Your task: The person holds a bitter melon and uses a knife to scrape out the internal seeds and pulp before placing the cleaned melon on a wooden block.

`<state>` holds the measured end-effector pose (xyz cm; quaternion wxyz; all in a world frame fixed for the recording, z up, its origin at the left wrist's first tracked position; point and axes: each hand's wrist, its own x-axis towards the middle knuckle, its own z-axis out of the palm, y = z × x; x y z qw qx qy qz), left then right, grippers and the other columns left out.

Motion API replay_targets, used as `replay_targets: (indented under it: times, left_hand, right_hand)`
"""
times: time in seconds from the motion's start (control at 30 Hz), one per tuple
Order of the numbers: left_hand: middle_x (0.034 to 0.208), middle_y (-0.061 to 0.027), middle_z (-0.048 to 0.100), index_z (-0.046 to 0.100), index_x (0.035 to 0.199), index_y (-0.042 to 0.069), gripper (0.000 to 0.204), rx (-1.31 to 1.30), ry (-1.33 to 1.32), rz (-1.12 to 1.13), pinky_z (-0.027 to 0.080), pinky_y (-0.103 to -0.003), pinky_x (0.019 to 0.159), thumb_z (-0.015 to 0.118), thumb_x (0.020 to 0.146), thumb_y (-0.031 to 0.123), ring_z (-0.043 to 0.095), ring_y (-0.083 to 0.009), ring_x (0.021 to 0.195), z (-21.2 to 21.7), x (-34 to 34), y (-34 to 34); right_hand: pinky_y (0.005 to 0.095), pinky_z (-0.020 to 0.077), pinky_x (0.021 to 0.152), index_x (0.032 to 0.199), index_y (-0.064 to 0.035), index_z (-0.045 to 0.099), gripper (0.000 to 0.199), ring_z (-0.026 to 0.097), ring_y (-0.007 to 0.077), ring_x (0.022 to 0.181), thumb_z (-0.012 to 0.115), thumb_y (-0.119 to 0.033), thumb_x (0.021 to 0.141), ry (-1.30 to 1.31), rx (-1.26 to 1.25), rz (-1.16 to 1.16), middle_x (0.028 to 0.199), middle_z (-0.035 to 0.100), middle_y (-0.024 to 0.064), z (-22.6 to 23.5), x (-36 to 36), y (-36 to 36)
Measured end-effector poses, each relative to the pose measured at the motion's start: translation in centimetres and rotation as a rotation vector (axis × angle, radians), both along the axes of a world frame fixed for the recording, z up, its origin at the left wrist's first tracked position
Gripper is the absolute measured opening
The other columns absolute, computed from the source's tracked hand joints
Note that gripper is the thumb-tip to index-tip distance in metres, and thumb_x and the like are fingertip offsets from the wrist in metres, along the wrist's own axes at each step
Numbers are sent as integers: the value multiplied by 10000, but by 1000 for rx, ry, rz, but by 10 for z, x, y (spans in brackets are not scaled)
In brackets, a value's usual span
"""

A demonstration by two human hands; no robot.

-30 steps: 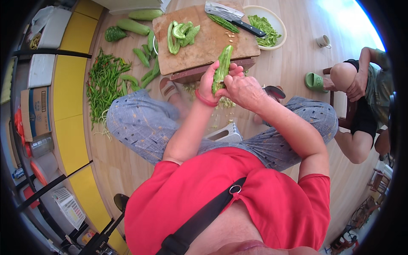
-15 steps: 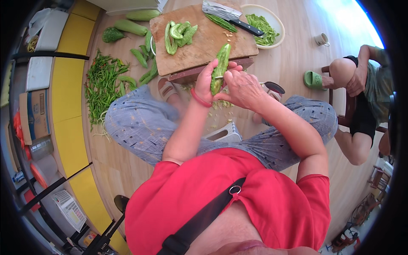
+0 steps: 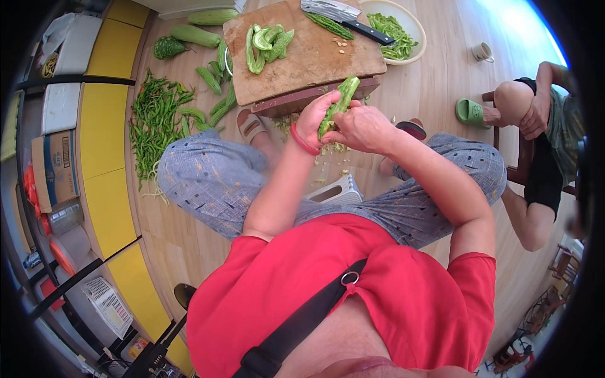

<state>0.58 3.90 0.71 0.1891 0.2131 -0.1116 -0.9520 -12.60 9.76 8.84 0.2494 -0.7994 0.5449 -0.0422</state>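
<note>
Above the floor in front of the chopping board, my left hand is closed around a halved bitter melon, held tilted with its upper end pointing away. My right hand is closed against the melon's near part, its fingers curled inward. Whatever it grips is hidden behind the fingers. Just beyond, the wooden chopping board carries several bitter melon halves, a whole piece of bitter melon and a cleaver with a black handle.
A bowl of sliced green pieces stands right of the board. Green chillies are heaped at left, near long pale gourds. Scraps lie below the board beside a small plastic stool. Another person's knee and a mug are at right.
Both hands have shifted slightly right and nearer with the bitter melon, which now leans more to the right. A thin metal edge visible at the right fingers earlier is now hidden.
</note>
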Motion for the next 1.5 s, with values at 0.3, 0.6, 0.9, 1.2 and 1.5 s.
replay_targets:
  times: [0.3,0.6,0.9,1.2,1.5]
  left_hand:
    - [900,-204,596,494,948,-40,311,161,-20,149,491,-398,793,385,907,249,587,-301,901,6,-6,0]
    - [909,-166,615,532,897,-1,298,265,-18,288,464,-414,842,399,900,266,572,-321,942,-2,-3,-7]
    - [999,-201,591,543,1018,-44,363,-145,-110,204,476,-382,827,403,905,272,575,-290,953,12,-1,-12]
    - [988,-197,577,511,1020,-78,340,-176,-83,183,465,-378,855,413,905,227,561,-286,995,28,-5,-4]
    - [1031,-209,586,519,1055,-56,379,162,3,25,450,-396,871,406,909,275,569,-294,972,5,-2,-6]
  right_hand:
    - [414,480,533,661,-21,599,417,597,318,558,566,-421,771,-73,-127,-105,574,574,160,-23,0,4]
    - [418,476,494,737,-31,563,360,604,310,551,551,-386,792,32,-152,-135,547,570,153,-24,11,10]
    - [415,477,575,831,-15,526,479,615,309,639,572,-485,750,-34,-192,-268,677,606,171,-5,0,7]
    - [391,494,590,744,13,546,538,628,300,637,560,-524,746,65,-44,-145,629,602,186,3,9,4]
    - [397,487,536,642,-8,578,500,616,301,571,548,-492,764,15,-98,-110,558,584,162,-10,5,5]
